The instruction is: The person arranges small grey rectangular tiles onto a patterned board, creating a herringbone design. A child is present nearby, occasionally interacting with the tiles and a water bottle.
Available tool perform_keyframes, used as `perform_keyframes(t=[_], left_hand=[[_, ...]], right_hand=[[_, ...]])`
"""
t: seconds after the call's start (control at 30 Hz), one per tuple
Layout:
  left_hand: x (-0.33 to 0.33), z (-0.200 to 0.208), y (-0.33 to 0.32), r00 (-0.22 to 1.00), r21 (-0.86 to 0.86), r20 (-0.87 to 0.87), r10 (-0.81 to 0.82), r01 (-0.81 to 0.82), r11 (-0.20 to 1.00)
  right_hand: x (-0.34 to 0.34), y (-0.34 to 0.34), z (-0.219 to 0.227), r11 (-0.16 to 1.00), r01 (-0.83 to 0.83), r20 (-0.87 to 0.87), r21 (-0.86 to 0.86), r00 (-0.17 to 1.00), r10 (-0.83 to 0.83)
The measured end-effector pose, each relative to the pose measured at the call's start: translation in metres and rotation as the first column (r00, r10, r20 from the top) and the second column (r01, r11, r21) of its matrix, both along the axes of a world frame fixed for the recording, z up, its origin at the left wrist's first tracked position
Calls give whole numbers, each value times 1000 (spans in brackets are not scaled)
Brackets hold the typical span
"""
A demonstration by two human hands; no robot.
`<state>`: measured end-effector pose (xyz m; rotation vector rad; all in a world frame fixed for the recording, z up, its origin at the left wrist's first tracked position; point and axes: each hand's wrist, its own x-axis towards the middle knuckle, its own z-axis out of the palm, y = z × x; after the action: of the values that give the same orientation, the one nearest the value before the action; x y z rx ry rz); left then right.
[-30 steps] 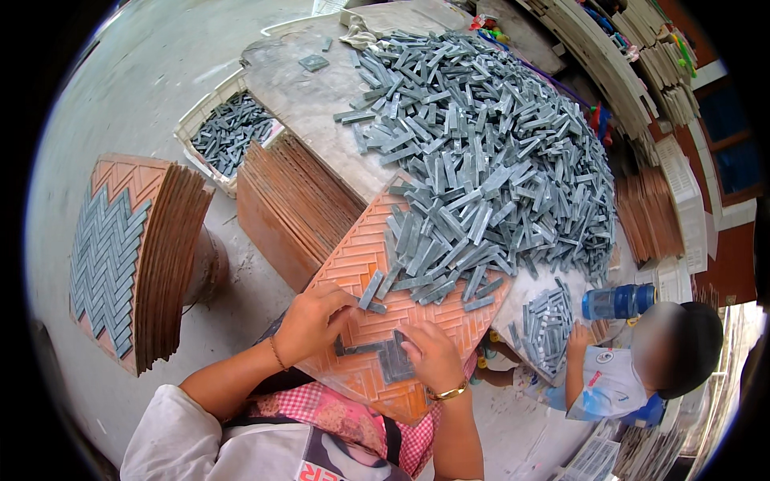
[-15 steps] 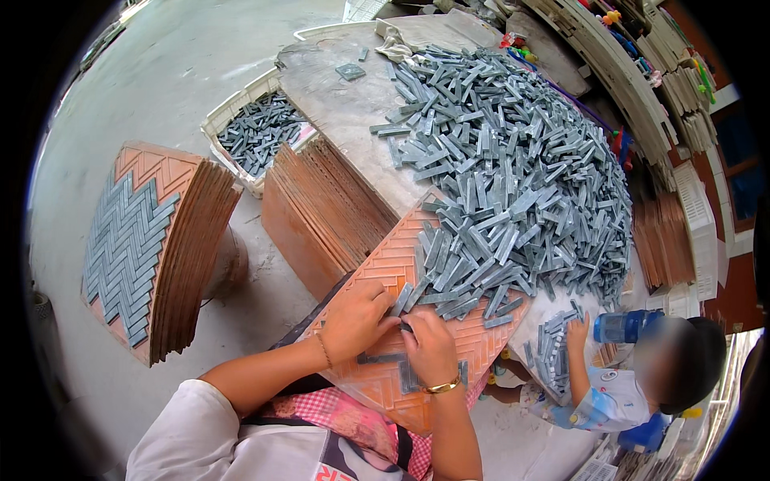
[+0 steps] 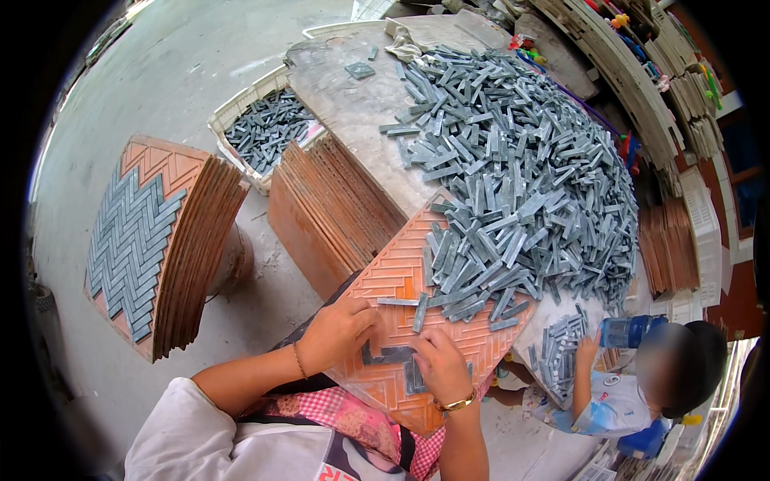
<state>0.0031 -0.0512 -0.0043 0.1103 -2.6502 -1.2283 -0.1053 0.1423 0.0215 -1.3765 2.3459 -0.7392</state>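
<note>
An orange herringbone template board lies slanted in front of me, with raised ridges between its slots. A few grey stone strips sit in slots near its lower middle. My left hand is over the board's left side, fingers curled in; whatever they hold is hidden. My right hand bends over the laid strips, its thumb and fingertips drawn together beside them. What it pinches is too small to tell. Just beyond my hands, a loose strip lies across the ridges, touching another.
A large heap of stone strips covers the table and the board's far edge. To the left stand stacked boards, a white crate of strips and a filled herringbone board. At right, another person reaches toward strips and a blue bottle.
My hands have moved apart: the left went slightly left and down, the right slightly down and right. The other person's hand has shifted from the strips to near the bottle.
</note>
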Motion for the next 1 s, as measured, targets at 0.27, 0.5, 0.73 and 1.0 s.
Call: perform_keyframes(t=[0.27, 0.5, 0.73, 1.0], left_hand=[[12, -12, 34, 991, -258, -20, -131, 122, 958], [8, -14, 33, 982, -239, -3, -190, 183, 954], [11, 4, 2, 1000, -9, -15, 12, -12, 1000], [21, -8, -17, 994, 74, -30, 107, -104, 992]], right_hand=[[-2, -3, -12, 983, 114, 31, -141, 993, -111], [-4, -22, -19, 851, 522, 168, -48, 844, -509], [7, -17, -37, 746, 665, 376, -46, 703, -604], [39, -18, -15, 778, 627, 506, -37, 683, -526]])
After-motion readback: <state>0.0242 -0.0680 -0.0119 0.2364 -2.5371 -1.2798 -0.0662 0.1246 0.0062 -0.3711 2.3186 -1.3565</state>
